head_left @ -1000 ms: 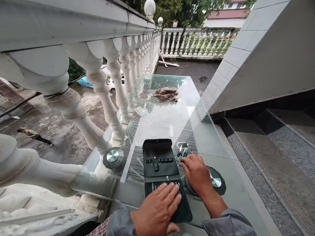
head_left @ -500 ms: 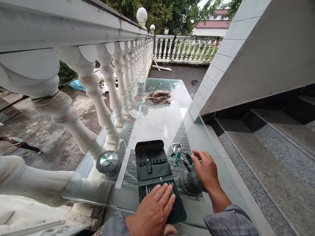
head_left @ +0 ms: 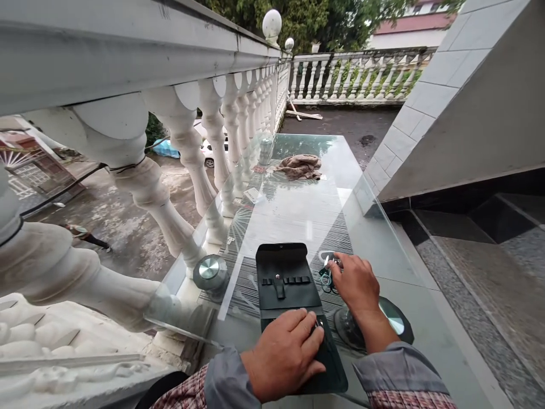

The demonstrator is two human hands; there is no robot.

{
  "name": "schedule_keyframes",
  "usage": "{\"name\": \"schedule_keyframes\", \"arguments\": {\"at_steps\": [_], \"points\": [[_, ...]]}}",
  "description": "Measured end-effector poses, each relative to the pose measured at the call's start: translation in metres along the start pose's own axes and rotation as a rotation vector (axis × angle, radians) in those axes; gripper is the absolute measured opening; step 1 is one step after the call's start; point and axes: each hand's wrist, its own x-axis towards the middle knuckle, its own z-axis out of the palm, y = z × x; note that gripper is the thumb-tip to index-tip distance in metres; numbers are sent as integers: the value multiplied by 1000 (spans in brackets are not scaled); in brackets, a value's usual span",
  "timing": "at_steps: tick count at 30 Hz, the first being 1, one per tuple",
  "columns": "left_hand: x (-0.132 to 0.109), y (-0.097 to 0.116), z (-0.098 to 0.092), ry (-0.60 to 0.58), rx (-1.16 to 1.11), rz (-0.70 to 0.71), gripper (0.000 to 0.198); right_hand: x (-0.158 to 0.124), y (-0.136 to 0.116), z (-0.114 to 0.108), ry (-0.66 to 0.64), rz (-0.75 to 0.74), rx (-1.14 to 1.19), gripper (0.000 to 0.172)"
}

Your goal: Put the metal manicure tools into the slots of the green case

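Note:
A dark green manicure case (head_left: 284, 272) lies unfolded on the glass table, its upper flap showing black elastic loops. My left hand (head_left: 287, 352) rests on the lower half of the case with its fingers extended, covering most of the small metal tools in there. To the right of the case is a small pile of grooming tools, including scissors (head_left: 327, 279) with green handles. My right hand (head_left: 355, 284) reaches down over this pile, thumb and fingertips closed at a small metal tool. The hand hides most of that tool and the nail clippers.
The glass table (head_left: 293, 218) stands beside a white balustrade (head_left: 170, 133). A crumpled brown cloth (head_left: 300, 166) lies near its far end, with a white card (head_left: 252, 195) closer. Round table supports (head_left: 212, 272) show at the near corners. Stone steps (head_left: 472, 272) rise on the right.
My right hand has moved from beside the tool pile onto it, and its fingers have closed. My left hand stays on the case, fingers slightly more bent. The view has turned left.

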Motion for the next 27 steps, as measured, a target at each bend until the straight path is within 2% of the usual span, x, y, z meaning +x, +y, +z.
{"name": "schedule_keyframes", "arguments": {"at_steps": [5, 8, 12, 16, 20, 24, 27], "points": [[-5, -19, -1, 111, 71, -157, 39, 4, 0, -3, -15, 127, 65, 23], [-7, -34, -4, 164, 72, -260, 35, 8, 0, -12, 12, 275, 266, 23], [-7, -51, -4, 200, 6, -482, 45, 10, -14, -26, 64, 419, 565, 37], [-5, -60, 2, 187, -142, -533, 60, 4, -46, -29, 18, 385, 812, 40], [-2, -59, 3, 275, -257, -528, 68, -4, -74, -20, 8, 302, 871, 39], [-2, -55, 3, 294, -279, -524, 76, -8, -84, -13, 12, 292, 876, 37], [-3, -54, 6, 272, -242, -508, 77, -10, -86, -11, -49, 276, 896, 36]]}}
